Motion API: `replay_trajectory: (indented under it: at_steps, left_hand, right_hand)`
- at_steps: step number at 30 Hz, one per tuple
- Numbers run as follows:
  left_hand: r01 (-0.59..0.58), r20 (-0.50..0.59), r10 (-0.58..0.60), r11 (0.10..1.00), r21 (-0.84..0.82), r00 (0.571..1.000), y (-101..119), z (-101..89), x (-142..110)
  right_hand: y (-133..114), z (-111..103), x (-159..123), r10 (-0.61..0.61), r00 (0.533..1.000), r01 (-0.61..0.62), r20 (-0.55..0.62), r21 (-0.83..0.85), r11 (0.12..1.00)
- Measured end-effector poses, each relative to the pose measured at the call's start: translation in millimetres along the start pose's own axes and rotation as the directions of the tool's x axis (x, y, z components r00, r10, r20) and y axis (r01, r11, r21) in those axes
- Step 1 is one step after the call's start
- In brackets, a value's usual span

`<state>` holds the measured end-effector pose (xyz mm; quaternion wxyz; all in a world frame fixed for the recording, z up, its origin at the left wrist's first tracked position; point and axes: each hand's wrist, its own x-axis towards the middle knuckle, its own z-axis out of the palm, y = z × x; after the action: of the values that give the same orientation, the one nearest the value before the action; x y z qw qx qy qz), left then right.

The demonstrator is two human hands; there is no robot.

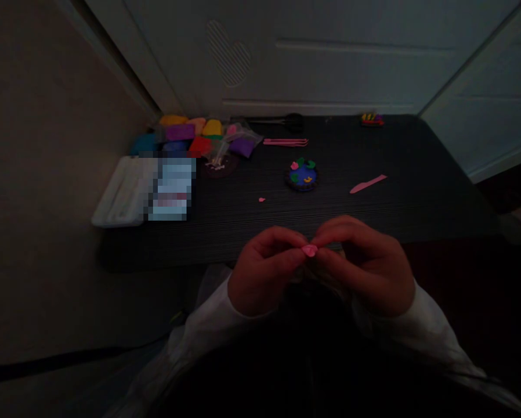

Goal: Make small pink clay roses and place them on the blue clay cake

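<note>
Farthest to the left hand's side, ahead of it, lies a white box (123,191), with coloured packets (180,132) beyond. A small pink scrap (261,200) lies just ahead of the left hand (263,270), whose thumb and forefinger are brought together on the left edge of a pink lump (310,250). The lump sits between both hands' fingertips, near the table's front edge; a round blue piece (303,175) lies straight ahead of it. The right hand (369,267) pinches the lump's right edge, thumb and forefinger nearly meeting. The lump looks like modelling clay: probably very light, soft, perhaps slightly tacky rather than slippery, and easily dented. Its folded top seems the fragile part, so a gentle hold low on the sides should suit it best. Ahead of the right hand lies a pink knife (368,184).
</note>
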<state>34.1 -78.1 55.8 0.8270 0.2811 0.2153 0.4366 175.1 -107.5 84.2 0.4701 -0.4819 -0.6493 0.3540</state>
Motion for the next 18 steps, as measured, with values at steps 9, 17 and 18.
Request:
replay_trajectory:
  at_steps: [9,17,18]
  left_hand:
    - [0.089,0.048,-0.083,0.988,-0.125,0.995,-2.7,2.8,0.3]
    - [0.122,0.033,-0.118,0.981,-0.154,0.992,-5.6,3.0,-0.6]
    - [0.126,0.025,-0.124,0.98,-0.156,0.992,-6.3,2.9,-0.7]
  right_hand:
    - [0.9,1.2,-0.2,-0.016,1.0,0.016,-0.012,0.016,1.0]
    - [3.8,3.2,-1.4,-0.03,0.999,0.032,-0.019,0.071,0.997]
    - [4.3,3.7,-1.3,-0.032,0.999,0.034,-0.023,0.078,0.996]
